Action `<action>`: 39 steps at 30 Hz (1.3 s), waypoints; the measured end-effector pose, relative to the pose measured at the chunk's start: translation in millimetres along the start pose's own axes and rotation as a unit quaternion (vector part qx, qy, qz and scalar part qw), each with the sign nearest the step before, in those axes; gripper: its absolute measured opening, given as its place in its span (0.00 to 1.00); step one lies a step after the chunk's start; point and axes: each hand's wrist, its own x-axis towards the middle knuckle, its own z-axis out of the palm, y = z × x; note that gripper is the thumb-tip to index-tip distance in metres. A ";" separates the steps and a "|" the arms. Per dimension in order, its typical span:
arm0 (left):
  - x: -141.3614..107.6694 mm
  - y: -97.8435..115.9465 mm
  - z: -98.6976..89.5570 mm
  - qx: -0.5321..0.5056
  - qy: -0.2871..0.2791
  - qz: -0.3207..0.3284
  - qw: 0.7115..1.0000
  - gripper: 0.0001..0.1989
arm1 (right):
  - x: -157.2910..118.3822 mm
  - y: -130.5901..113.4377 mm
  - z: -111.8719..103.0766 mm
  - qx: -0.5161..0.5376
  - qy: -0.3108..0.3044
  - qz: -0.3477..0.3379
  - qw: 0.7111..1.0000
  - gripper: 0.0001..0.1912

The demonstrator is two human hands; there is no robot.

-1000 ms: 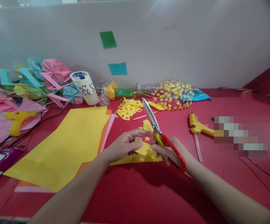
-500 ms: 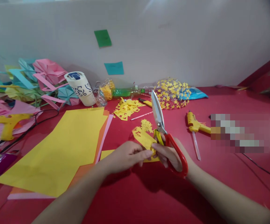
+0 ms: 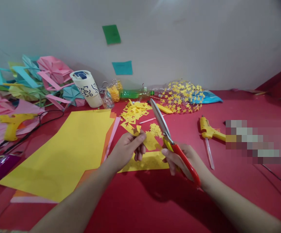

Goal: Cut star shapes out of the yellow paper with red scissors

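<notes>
My left hand point(image 3: 128, 147) pinches a small curled scrap of yellow paper point(image 3: 137, 130) between thumb and fingers. Scissors point(image 3: 171, 142) with red and yellow handles are gripped in my right hand point(image 3: 185, 160), blades pointing up and nearly together. A bit of yellow paper may also be at the right fingertips; I cannot tell. Between the hands are a piece of yellow paper point(image 3: 150, 142) and a small pile of cut yellow stars point(image 3: 155, 129). A yellow paper strip point(image 3: 145, 161) lies flat beneath the hands.
Yellow paper scraps point(image 3: 134, 111) lie behind the hands, near a pink striped stick point(image 3: 147, 120). Large yellow sheets point(image 3: 57, 155) cover the left. A yellow glue gun point(image 3: 207, 129) rests at right, another glue gun point(image 3: 15, 123) at left. Behind stand a white cup point(image 3: 88, 90) and star-covered plastic point(image 3: 182, 97).
My left hand has moved left and up, away from the right hand, with a yellow scrap in its fingers. The scissors have shifted slightly right and lower. The view has moved a little.
</notes>
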 end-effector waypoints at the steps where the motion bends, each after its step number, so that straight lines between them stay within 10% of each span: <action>1: -0.4 0.4 -0.4 0.002 -0.002 -0.006 1.000 0.19 | 0.5 1.3 -0.6 -0.004 -0.005 0.000 1.000 0.19; 11: -0.7 7.5 -8.6 0.075 0.022 0.018 0.997 0.25 | 3.0 2.2 -14.0 -0.085 0.029 -0.003 0.996 0.18; 18: -6.5 1.4 5.4 0.115 -0.088 -0.025 0.989 0.23 | -2.3 1.4 -3.8 0.079 -0.069 0.027 0.994 0.14; 26: -11.6 -3.9 15.6 0.036 -0.123 0.032 0.991 0.11 | -2.2 0.2 0.6 0.039 -0.003 0.041 0.998 0.15; 39: -0.5 11.9 -17.1 -0.097 0.083 0.130 0.983 0.05 | 1.0 -4.3 -15.3 -0.199 0.005 -0.074 0.977 0.13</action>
